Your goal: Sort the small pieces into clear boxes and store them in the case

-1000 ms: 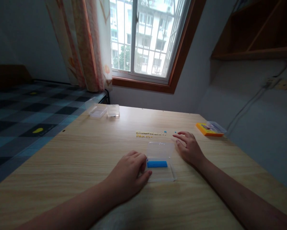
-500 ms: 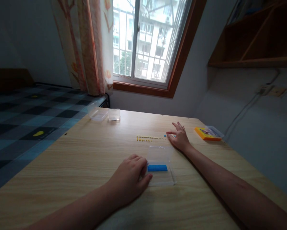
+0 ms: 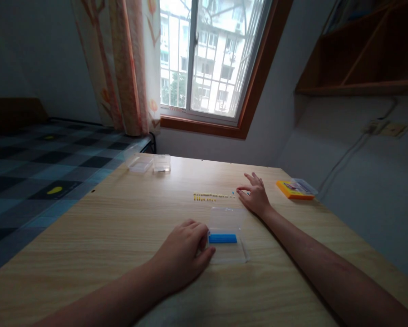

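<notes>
The left hand (image 3: 186, 247) grips the left edge of an open clear box (image 3: 224, 257), its thumb over the near part of that edge and its fingers curled against the side. The box lies on the wooden table (image 3: 122, 218), and a row of blue sticks (image 3: 222, 239) is inside it, next to the hinge; the clear lid (image 3: 226, 219) lies folded back on the far side. Beyond the lid, the right hand (image 3: 256, 197) has thumb and forefinger drawn close together and the other fingers raised; whether a piece sits between the tips, I cannot tell. Just left of those tips is a tiny blue piece (image 3: 233, 192), and further left are rows of small yellow pieces (image 3: 204, 197). An orange box (image 3: 294, 190) lies near the table's right edge.
</notes>
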Demonstrator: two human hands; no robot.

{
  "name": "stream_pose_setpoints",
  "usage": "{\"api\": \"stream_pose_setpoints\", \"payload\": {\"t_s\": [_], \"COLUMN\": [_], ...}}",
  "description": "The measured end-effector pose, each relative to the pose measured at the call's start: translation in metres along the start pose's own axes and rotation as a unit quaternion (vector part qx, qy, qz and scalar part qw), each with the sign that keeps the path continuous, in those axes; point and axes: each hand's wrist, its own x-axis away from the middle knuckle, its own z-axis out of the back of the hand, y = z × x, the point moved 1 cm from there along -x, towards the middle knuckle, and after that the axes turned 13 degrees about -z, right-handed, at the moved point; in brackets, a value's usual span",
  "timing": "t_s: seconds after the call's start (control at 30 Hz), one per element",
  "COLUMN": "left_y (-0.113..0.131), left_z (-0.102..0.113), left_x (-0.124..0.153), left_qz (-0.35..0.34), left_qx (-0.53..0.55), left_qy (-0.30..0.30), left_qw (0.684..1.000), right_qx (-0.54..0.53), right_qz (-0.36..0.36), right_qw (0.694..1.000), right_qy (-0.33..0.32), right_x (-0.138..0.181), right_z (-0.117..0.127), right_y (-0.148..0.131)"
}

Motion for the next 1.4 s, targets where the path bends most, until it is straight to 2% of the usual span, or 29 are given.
{"api": "stream_pose_setpoints", "payload": {"t_s": [0.1,0.2,0.27,0.33,0.4,0.47,0.57,0.7,0.9,1.1,1.23,1.4], "left_y": [-0.001,-0.001,-0.002,-0.003,-0.004,-0.005,-0.007,-0.009,-0.011,-0.009,-0.007,-0.007], "left_z": [-0.001,-0.001,-0.001,-0.001,0.000,0.000,-0.001,-0.003,-0.003,-0.004,-0.003,0.000], "left_x": [0.000,0.000,0.001,0.001,0.001,0.001,0.001,0.001,0.001,0.001,0.001,0.001], "left_qz": [-0.002,-0.003,-0.007,-0.013,-0.017,-0.012,0.007,0.015,0.013,0.015,0.016,0.014], "left_qx": [0.000,0.002,0.002,0.007,0.016,0.027,0.028,0.017,0.015,0.014,0.005,0.002], "left_qy": [0.005,0.005,0.004,0.007,0.013,0.024,0.034,0.041,0.048,0.051,0.049,0.058], "left_qw": [1.000,1.000,1.000,1.000,1.000,0.999,0.999,0.999,0.999,0.998,0.999,0.998], "right_qx": [-0.041,-0.086,-0.118,-0.176,-0.199,-0.207,-0.135,-0.039,0.007,0.019,0.014,0.011], "right_qz": [-0.008,-0.005,0.015,0.075,0.133,0.169,0.220,0.224,0.170,0.180,0.175,0.174], "right_qw": [0.997,0.992,0.990,0.981,0.970,0.952,0.923,0.901,0.900,0.888,0.890,0.878], "right_qy": [0.061,0.088,0.070,0.031,-0.046,-0.148,-0.285,-0.369,-0.401,-0.423,-0.421,-0.445], "right_x": [0.006,0.016,0.024,0.036,0.050,0.065,0.083,0.091,0.082,0.082,0.079,0.078], "right_z": [0.021,0.058,0.086,0.110,0.123,0.124,0.110,0.096,0.099,0.098,0.106,0.114], "right_y": [-0.007,-0.021,-0.036,-0.055,-0.076,-0.094,-0.110,-0.108,-0.102,-0.104,-0.103,-0.104]}}
